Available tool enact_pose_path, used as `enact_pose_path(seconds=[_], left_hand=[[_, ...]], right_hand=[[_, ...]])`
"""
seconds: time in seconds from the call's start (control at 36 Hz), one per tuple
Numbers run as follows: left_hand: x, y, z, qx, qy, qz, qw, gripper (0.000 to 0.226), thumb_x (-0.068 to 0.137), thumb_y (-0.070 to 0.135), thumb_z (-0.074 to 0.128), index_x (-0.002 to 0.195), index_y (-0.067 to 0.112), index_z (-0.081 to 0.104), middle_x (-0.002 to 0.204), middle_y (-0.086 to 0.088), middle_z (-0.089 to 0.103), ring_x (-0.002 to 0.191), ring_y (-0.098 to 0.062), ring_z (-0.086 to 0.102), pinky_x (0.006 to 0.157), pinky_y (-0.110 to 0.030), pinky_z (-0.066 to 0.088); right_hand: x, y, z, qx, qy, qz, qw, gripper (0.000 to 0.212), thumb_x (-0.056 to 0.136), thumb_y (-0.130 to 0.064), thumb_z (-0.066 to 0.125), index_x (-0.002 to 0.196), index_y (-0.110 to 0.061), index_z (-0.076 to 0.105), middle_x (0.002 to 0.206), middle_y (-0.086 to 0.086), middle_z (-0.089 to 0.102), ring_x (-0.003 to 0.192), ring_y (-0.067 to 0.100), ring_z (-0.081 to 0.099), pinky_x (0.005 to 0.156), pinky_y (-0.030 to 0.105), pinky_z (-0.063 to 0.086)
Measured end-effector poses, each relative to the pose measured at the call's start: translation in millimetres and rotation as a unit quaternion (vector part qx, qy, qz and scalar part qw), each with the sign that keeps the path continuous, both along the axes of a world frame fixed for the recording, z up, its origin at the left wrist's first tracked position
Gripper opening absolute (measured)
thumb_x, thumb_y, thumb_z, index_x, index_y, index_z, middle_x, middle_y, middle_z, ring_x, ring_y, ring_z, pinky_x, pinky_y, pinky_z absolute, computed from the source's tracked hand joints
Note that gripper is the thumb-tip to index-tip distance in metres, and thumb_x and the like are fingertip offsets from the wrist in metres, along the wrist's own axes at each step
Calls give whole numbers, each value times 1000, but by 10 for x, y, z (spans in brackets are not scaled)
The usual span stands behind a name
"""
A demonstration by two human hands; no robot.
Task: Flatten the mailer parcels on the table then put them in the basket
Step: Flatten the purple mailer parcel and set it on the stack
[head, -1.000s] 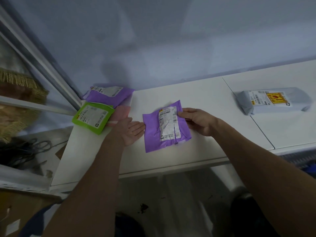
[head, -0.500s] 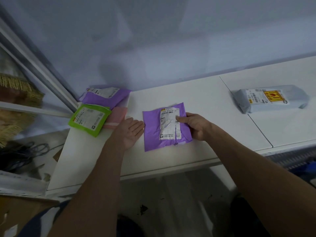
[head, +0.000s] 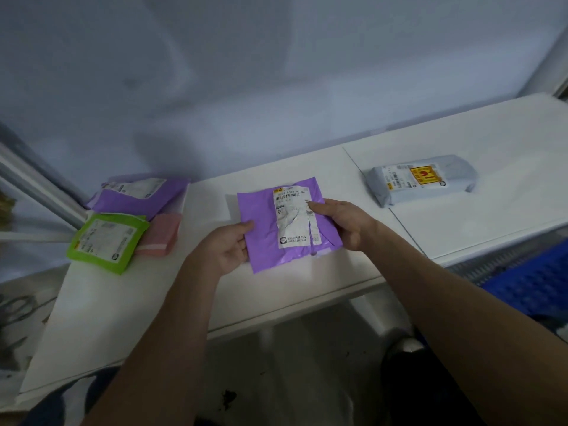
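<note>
A purple mailer (head: 264,229) with a white shipping label is held between both hands just above the white table (head: 276,287). My left hand (head: 227,247) grips its left edge, thumb on top. My right hand (head: 344,221) pinches its right edge, thumb on the label. A grey mailer (head: 421,179) with a yellow sticker lies on the table at the right. At the left lie a green mailer (head: 106,241), a pink mailer (head: 159,235) and another purple mailer (head: 138,195). A blue basket (head: 528,281) shows below the table's right end.
A pale wall runs behind the table. A seam (head: 384,207) splits the tabletop between the held mailer and the grey one. Scissors and clutter (head: 15,309) lie on a lower surface at the far left. The floor is dark under the table.
My left hand has moved from the tabletop onto the purple mailer's left edge. Both hands now hold it, and it looks slightly raised and turned.
</note>
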State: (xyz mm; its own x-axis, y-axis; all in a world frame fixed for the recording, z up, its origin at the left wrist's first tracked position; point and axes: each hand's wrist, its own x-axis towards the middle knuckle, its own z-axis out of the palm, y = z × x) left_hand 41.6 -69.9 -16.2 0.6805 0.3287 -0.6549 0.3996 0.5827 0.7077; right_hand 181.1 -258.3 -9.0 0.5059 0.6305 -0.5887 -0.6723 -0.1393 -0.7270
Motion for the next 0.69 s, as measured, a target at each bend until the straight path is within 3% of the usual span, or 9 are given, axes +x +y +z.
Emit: enact_pose_path(seconds=[0.11,0.42,0.58,0.69], left_hand=[[128,-147,-24,0,-13,-10,1000,20,95,16,54,112,8,60,83,-3,74,84,-18,65,70,-34,52],[524,-567,-79,-20,-16,-3,1000,16,96,13,53,109,8,61,103,-9,66,88,-19,63,85,-33,50],[804,-796,-16,-37,-19,-11,999,19,95,14,55,112,7,61,91,-7,72,85,-18,65,77,-32,54],[1099,-976,55,-47,-15,-15,999,14,95,12,55,105,7,62,86,-7,72,83,-18,65,73,-33,54]], right_hand=[[139,-211,13,-1,-7,-21,1000,35,90,-16,65,122,-2,60,109,18,70,86,31,71,70,43,60],[466,-626,80,-24,-14,-24,999,29,91,-19,64,117,-5,60,107,16,71,86,29,72,69,40,61],[724,-853,125,-42,-17,-50,998,23,92,-16,63,111,-4,61,101,16,73,81,28,72,62,37,60],[998,-1041,173,-34,-28,-68,997,29,92,-16,63,117,-2,60,107,17,71,90,32,71,74,43,60]])
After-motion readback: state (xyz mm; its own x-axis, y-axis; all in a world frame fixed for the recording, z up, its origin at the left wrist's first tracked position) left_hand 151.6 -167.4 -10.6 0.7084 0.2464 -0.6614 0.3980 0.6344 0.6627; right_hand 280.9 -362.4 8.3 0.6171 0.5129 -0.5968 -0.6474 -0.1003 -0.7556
